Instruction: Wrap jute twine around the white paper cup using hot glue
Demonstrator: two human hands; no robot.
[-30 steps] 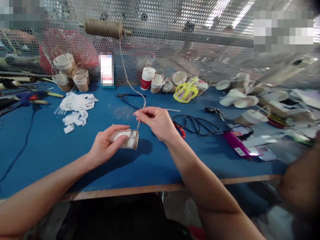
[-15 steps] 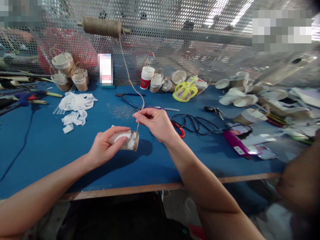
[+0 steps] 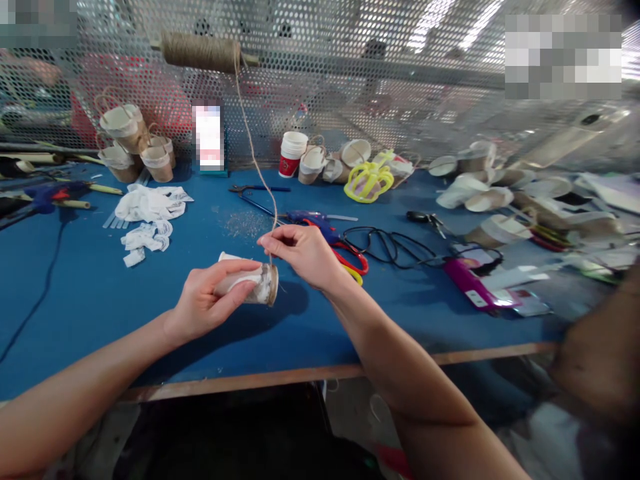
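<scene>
One left hand, one right hand, one held cup and one strand of twine fill the centre. Upper left holds one spool and at least four stacked cups. Two glue guns show, one far left, one mid-frame; also one pair of pliers. Heaped cups, right, blur beyond counting.

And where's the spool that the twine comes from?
In the head view, the twine spool sits at upper left, against the perforated metal screen; its strand runs down to the right hand, which pinches it.
</scene>
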